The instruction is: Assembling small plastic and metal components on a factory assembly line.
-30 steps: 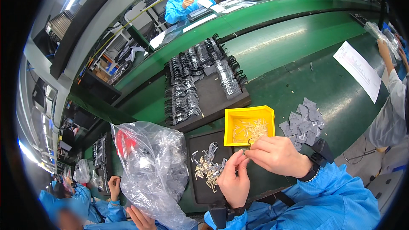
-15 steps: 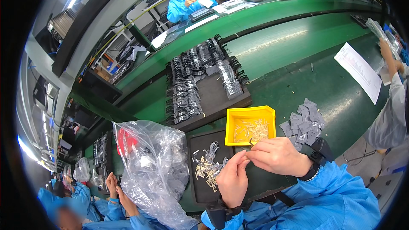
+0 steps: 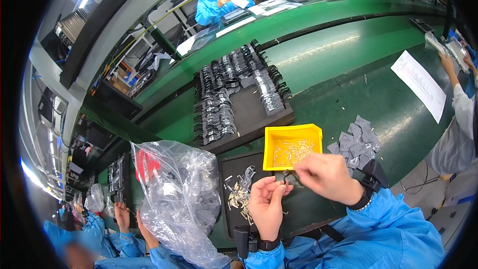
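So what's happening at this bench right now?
A person in a blue coat works at a green bench. The left hand and right hand meet over a dark tray, pinching a small dark part between the fingertips. Just beyond sits a yellow bin of small pale pieces, with loose metal bits on the tray and a clear plastic bag to the left.

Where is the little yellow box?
In the head view, the yellow box sits on the green bench just beyond the right hand, between the dark parts tray and the grey pieces.
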### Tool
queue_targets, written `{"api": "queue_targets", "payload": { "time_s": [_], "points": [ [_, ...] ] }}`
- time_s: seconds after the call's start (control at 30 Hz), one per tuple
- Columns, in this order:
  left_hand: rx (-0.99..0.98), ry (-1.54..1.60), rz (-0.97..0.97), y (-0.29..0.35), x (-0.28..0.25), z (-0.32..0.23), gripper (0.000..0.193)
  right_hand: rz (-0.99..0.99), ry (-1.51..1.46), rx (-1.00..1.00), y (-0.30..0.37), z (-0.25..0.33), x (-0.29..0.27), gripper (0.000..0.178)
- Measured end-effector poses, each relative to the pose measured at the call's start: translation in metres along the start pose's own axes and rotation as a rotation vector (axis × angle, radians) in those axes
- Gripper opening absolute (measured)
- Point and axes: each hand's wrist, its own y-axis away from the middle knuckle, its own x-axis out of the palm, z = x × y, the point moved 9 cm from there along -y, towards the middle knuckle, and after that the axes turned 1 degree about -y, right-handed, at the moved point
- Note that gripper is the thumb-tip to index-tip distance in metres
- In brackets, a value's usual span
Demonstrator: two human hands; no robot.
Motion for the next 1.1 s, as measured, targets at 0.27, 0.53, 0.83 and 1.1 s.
{"api": "queue_targets", "payload": {
  "time_s": [0.27,0.53,0.83,1.1],
  "points": [
    [0.096,-0.316,-0.076,0.0,0.0,-0.009,0.027,-0.011,0.248,0.034,-0.01,-0.023,0.001,0.009],
    [0.312,-0.615,-0.07,0.008,0.014,-0.026,0.032,0.142,0.007,-0.032,-0.005,0.011,0.016,0.013],
    [0.455,-0.831,-0.058,0.016,0.023,-0.032,0.036,0.122,0.036,-0.143,0.0,0.021,0.016,0.016],
    [0.357,-0.619,-0.062,0.008,0.013,-0.025,0.033,0.064,-0.28,0.019,-0.013,0.003,-0.007,0.013]
  ]
}}
